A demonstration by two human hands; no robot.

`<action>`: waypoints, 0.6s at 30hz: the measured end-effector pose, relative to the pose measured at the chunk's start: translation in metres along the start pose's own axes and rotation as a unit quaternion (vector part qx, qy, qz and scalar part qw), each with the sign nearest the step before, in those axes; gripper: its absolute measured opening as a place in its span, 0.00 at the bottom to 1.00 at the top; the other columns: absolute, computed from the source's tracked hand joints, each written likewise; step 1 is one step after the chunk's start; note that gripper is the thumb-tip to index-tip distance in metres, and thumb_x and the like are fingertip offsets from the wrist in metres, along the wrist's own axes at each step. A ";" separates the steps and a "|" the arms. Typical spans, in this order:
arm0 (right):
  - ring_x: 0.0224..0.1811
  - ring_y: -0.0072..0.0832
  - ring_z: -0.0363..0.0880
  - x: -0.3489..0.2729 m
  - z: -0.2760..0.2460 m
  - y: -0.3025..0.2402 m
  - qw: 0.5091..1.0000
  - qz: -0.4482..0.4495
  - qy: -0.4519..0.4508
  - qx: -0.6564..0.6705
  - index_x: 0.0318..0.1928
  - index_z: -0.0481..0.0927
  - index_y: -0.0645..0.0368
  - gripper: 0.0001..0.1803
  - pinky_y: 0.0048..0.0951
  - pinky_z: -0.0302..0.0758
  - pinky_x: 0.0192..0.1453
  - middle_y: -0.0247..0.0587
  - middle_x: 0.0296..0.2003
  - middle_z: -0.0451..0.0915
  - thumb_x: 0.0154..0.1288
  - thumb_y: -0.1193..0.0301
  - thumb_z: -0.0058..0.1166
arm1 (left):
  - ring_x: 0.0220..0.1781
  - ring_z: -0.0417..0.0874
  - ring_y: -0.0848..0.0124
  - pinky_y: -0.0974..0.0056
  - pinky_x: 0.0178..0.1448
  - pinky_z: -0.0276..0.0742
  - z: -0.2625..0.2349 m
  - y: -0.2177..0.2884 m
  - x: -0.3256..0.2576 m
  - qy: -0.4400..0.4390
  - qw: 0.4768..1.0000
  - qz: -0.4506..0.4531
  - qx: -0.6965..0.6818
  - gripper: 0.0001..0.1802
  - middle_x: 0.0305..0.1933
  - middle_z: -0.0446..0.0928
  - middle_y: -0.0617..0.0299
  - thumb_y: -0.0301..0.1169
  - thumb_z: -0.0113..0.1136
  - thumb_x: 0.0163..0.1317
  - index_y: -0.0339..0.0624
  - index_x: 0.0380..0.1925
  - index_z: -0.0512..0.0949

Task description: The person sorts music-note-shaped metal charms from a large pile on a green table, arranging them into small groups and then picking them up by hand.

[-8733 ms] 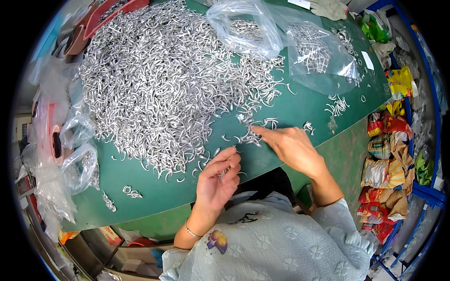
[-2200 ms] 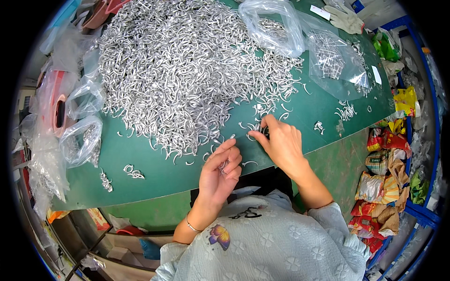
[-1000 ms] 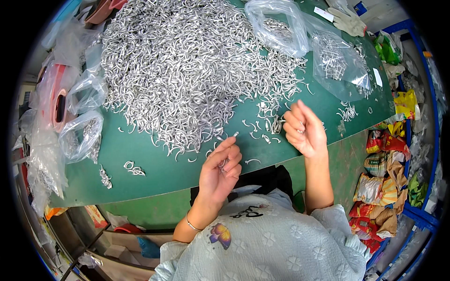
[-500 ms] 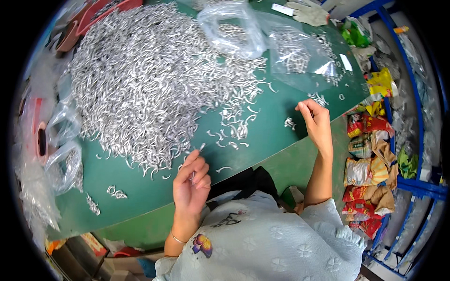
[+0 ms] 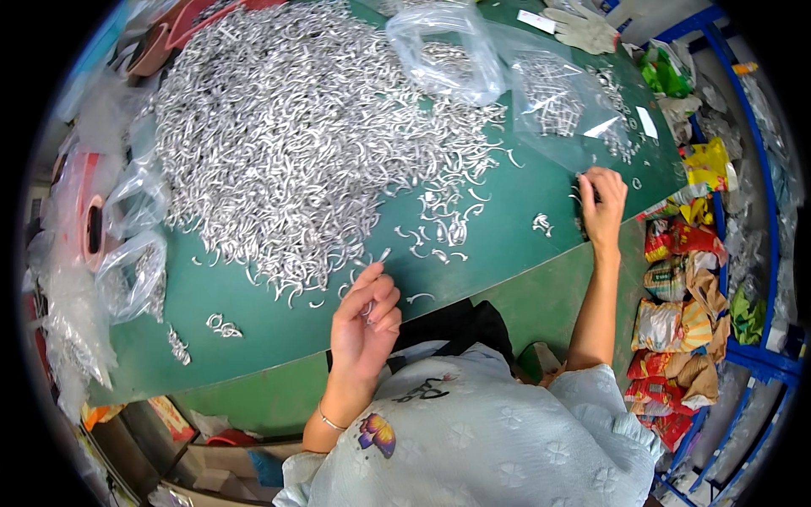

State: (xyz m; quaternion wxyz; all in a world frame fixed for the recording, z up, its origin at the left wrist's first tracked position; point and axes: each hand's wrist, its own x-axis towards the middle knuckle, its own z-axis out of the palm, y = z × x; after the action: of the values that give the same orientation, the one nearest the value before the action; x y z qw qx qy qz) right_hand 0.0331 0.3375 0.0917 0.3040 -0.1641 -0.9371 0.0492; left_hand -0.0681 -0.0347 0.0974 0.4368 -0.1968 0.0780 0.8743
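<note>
A large heap of curved silver metal pieces (image 5: 279,144) covers the left and middle of the green table (image 5: 498,245). My left hand (image 5: 367,317) is at the heap's near edge, palm up and fingers curled. A small curved metal piece (image 5: 384,254) sticks out at its fingertips, and more silver shows between the fingers. Over to the right, my right hand (image 5: 602,203) reaches down to the tabletop with its fingers bent together. What its fingertips grip is hidden; a few silver bits show beside them. A small cluster of curved pieces (image 5: 542,224) lies left of that hand.
Clear plastic bags (image 5: 549,101) lie at the back, a pale glove (image 5: 583,29) beyond them. More bagged pieces (image 5: 135,275) sit at the left edge. Red tubs (image 5: 194,21) stand far left. A blue rack (image 5: 735,93) and colourful packets (image 5: 667,325) line the right.
My right hand has moved right and down onto the small pieces near the table's right edge. My left hand keeps its curled hold. The whole view has shifted slightly.
</note>
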 end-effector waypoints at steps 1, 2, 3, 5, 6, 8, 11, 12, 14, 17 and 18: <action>0.43 0.34 0.74 -0.003 0.000 0.001 1.000 0.007 0.001 0.020 0.30 0.78 0.62 0.04 0.34 0.62 0.52 0.37 0.35 0.79 0.58 0.74 0.57 | 0.23 0.59 0.79 0.75 0.22 0.57 -0.001 0.000 -0.001 0.000 1.000 0.000 -0.001 0.14 0.29 0.65 0.64 0.21 0.43 0.63 0.34 0.49 0.71; 0.46 0.33 0.75 -0.002 -0.003 -0.001 1.000 0.011 -0.002 0.011 0.31 0.79 0.61 0.03 0.35 0.62 0.55 0.37 0.36 0.79 0.59 0.74 0.55 | 0.23 0.59 0.79 0.75 0.22 0.57 -0.001 0.000 -0.001 0.000 1.000 -0.001 -0.003 0.14 0.29 0.65 0.64 0.21 0.43 0.63 0.34 0.49 0.71; 0.47 0.33 0.75 -0.002 -0.005 -0.006 1.000 -0.003 -0.002 -0.011 0.31 0.79 0.60 0.03 0.36 0.62 0.56 0.37 0.36 0.80 0.59 0.74 0.56 | 0.23 0.59 0.79 0.75 0.22 0.56 -0.001 0.000 -0.001 0.001 1.000 0.001 0.002 0.15 0.29 0.65 0.64 0.21 0.43 0.64 0.35 0.49 0.71; 0.47 0.34 0.75 0.000 -0.013 -0.020 0.999 -0.009 0.001 -0.052 0.32 0.79 0.59 0.03 0.37 0.62 0.56 0.36 0.36 0.80 0.58 0.74 0.56 | 0.23 0.58 0.79 0.76 0.21 0.56 0.003 0.000 -0.004 0.020 1.000 0.014 0.002 0.15 0.28 0.62 0.65 0.20 0.42 0.63 0.33 0.49 0.70; 0.46 0.34 0.75 0.001 -0.015 -0.034 0.998 -0.002 0.005 -0.070 0.32 0.79 0.58 0.03 0.37 0.63 0.56 0.36 0.36 0.80 0.57 0.74 0.57 | 0.23 0.58 0.79 0.76 0.21 0.56 0.004 -0.001 -0.004 0.029 0.999 0.021 0.001 0.16 0.28 0.61 0.65 0.19 0.42 0.63 0.32 0.50 0.70; 0.43 0.35 0.74 -0.001 -0.015 -0.065 0.997 0.038 0.019 -0.057 0.32 0.80 0.58 0.04 0.37 0.64 0.54 0.36 0.35 0.79 0.54 0.74 0.60 | 0.22 0.57 0.81 0.77 0.20 0.55 0.005 -0.002 -0.005 0.033 0.997 0.038 0.060 0.15 0.26 0.59 0.67 0.22 0.41 0.66 0.34 0.51 0.70; 0.40 0.35 0.74 0.000 -0.014 -0.121 0.991 0.017 -0.052 0.120 0.30 0.80 0.58 0.06 0.35 0.64 0.50 0.36 0.33 0.78 0.50 0.75 0.63 | 0.20 0.55 0.82 0.78 0.18 0.53 0.009 -0.001 -0.007 0.031 0.988 0.049 0.140 0.15 0.24 0.58 0.69 0.26 0.40 0.69 0.35 0.52 0.70; 0.40 0.34 0.73 -0.001 -0.011 -0.133 0.973 0.001 -0.094 0.212 0.30 0.80 0.58 0.07 0.34 0.64 0.49 0.36 0.33 0.78 0.49 0.75 0.64 | 0.19 0.54 0.82 0.78 0.17 0.53 0.009 0.000 -0.008 0.035 0.986 0.046 0.154 0.15 0.24 0.57 0.69 0.27 0.39 0.69 0.35 0.53 0.69; 0.39 0.34 0.72 -0.004 -0.005 -0.152 0.956 -0.045 -0.167 0.238 0.31 0.80 0.58 0.08 0.34 0.64 0.49 0.35 0.32 0.76 0.48 0.74 0.65 | 0.18 0.53 0.83 0.78 0.16 0.52 0.010 0.001 -0.010 0.048 0.983 0.042 0.170 0.16 0.23 0.56 0.69 0.28 0.39 0.70 0.35 0.53 0.69; 0.42 0.34 0.70 -0.011 0.010 -0.172 0.961 -0.054 -0.168 0.212 0.32 0.79 0.57 0.10 0.34 0.63 0.48 0.34 0.35 0.73 0.47 0.75 0.64 | 0.18 0.53 0.83 0.79 0.16 0.52 0.011 0.000 -0.009 0.055 0.984 0.039 0.168 0.16 0.24 0.57 0.68 0.28 0.39 0.71 0.34 0.54 0.68; 0.42 0.34 0.70 -0.011 0.012 -0.173 0.962 -0.047 -0.170 0.209 0.31 0.79 0.57 0.10 0.34 0.63 0.48 0.34 0.36 0.73 0.47 0.75 0.64 | 0.19 0.54 0.82 0.79 0.17 0.53 0.009 -0.001 -0.009 0.047 0.985 0.037 0.162 0.16 0.25 0.59 0.68 0.28 0.39 0.71 0.34 0.54 0.67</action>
State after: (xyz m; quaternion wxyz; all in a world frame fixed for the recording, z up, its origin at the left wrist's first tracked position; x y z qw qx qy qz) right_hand -0.0139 0.1708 0.1087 0.1701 -0.0422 -0.9505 0.2566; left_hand -0.0654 -0.0381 0.1095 0.4262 -0.1613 0.2458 0.8555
